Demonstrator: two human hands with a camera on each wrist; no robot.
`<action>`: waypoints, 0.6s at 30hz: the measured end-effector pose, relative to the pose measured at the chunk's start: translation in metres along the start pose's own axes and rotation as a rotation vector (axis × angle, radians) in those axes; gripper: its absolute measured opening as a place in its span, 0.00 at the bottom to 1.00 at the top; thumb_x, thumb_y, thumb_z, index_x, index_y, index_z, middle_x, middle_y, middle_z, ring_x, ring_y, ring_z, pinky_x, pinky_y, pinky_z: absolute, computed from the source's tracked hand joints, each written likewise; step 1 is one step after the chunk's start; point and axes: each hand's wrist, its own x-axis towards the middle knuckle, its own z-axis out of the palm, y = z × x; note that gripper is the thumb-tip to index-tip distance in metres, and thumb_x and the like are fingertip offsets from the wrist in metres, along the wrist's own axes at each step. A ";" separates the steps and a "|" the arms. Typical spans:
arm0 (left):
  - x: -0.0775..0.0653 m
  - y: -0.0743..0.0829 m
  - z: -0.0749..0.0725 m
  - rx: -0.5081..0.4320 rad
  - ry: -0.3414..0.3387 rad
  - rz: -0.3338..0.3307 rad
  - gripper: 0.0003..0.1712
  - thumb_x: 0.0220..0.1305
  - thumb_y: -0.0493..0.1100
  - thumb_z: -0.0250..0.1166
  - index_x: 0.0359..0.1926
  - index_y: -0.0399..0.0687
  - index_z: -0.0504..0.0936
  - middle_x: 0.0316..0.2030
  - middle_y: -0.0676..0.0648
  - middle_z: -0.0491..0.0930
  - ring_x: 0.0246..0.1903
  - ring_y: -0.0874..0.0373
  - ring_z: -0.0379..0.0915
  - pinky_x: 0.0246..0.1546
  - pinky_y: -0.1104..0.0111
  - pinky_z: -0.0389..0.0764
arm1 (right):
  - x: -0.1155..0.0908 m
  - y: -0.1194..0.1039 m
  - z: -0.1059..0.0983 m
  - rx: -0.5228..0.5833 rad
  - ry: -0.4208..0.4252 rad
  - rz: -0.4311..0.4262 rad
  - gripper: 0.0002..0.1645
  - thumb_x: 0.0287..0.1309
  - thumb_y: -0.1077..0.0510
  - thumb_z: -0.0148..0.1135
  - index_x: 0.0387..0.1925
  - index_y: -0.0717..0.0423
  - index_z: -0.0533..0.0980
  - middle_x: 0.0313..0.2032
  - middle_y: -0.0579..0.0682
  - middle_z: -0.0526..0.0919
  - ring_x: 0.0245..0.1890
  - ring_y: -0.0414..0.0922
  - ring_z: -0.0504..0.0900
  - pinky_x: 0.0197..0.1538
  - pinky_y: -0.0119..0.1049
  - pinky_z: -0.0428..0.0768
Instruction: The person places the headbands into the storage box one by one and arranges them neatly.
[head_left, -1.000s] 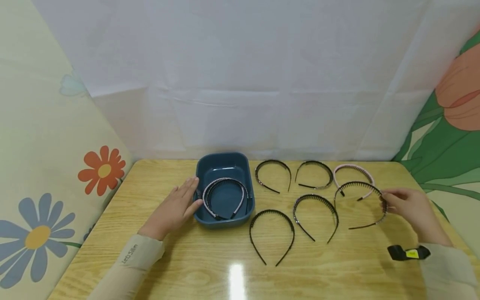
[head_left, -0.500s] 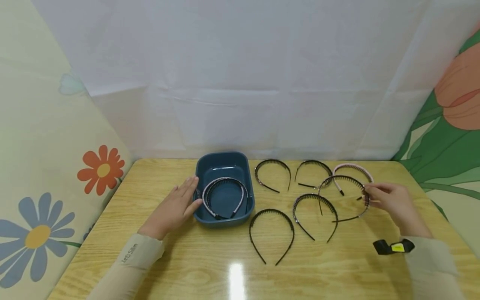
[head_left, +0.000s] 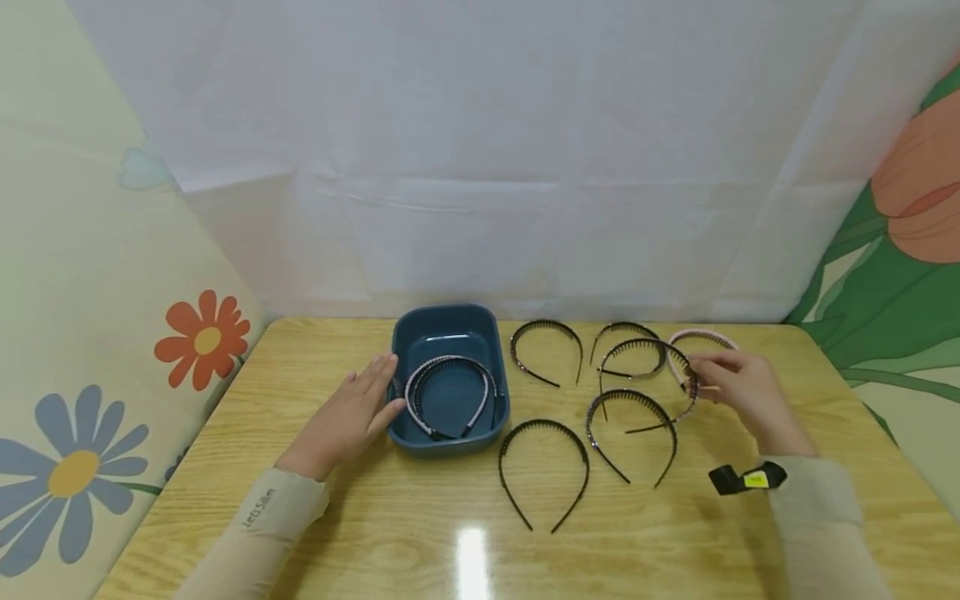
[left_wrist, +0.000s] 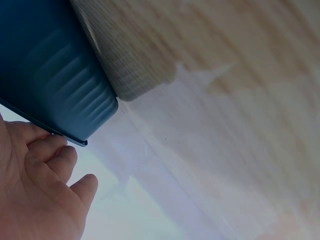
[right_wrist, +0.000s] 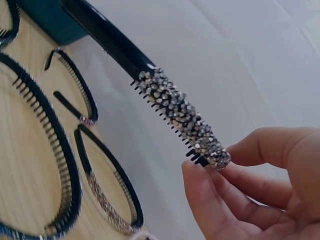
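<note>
My right hand (head_left: pixel 750 396) pinches a black toothed headband (right_wrist: pixel 182 112) by its side, where clustered silvery stones cover the band. The headband is held up above the headbands on the right half of the table. At the left, my left hand (head_left: pixel 345 417) rests against the side of a dark blue plastic bin (head_left: pixel 450 448), its fingertips touching the rim in the left wrist view. Inside the bin lie a pink headband (head_left: pixel 410 393) and at least one black headband, overlapping, so their count is hard to tell.
Several headbands lie on the wooden table (head_left: pixel 390 533): a plain black headband (head_left: pixel 545 422) in front, a stone-studded headband (head_left: pixel 595 408), a back headband (head_left: pixel 546 322) near the bin, and a pink headband (head_left: pixel 701 334), partly hidden by my right hand. A white cloth (head_left: pixel 480 208) hangs behind.
My right hand has moved left across the table, carrying the black headband from the right side to above the back-right headbands. My left hand and the bin have stayed put.
</note>
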 end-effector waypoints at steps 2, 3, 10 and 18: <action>0.000 0.000 -0.001 -0.001 0.002 0.001 0.43 0.80 0.59 0.48 0.79 0.34 0.47 0.79 0.35 0.47 0.78 0.39 0.42 0.75 0.42 0.46 | 0.001 -0.002 0.004 0.000 0.006 -0.003 0.26 0.73 0.56 0.58 0.59 0.77 0.73 0.35 0.36 0.84 0.37 0.33 0.83 0.43 0.30 0.86; 0.000 0.001 -0.001 0.000 0.003 0.002 0.43 0.80 0.59 0.48 0.79 0.34 0.47 0.79 0.35 0.47 0.78 0.38 0.42 0.75 0.42 0.46 | 0.002 -0.003 0.006 0.008 0.007 -0.006 0.26 0.73 0.56 0.58 0.59 0.77 0.73 0.35 0.37 0.84 0.37 0.33 0.84 0.43 0.30 0.86; 0.000 -0.001 0.003 0.008 0.002 0.001 0.45 0.79 0.62 0.45 0.79 0.34 0.48 0.78 0.34 0.47 0.78 0.38 0.42 0.75 0.41 0.48 | 0.007 -0.006 0.021 0.138 0.024 -0.061 0.19 0.72 0.60 0.59 0.51 0.76 0.77 0.34 0.42 0.87 0.35 0.37 0.86 0.42 0.31 0.87; 0.000 -0.001 0.002 0.004 0.012 0.004 0.44 0.80 0.61 0.46 0.79 0.34 0.48 0.78 0.34 0.48 0.77 0.38 0.43 0.75 0.41 0.47 | 0.011 -0.013 0.042 0.164 -0.007 -0.076 0.21 0.72 0.60 0.59 0.54 0.77 0.75 0.36 0.43 0.86 0.37 0.39 0.86 0.45 0.32 0.87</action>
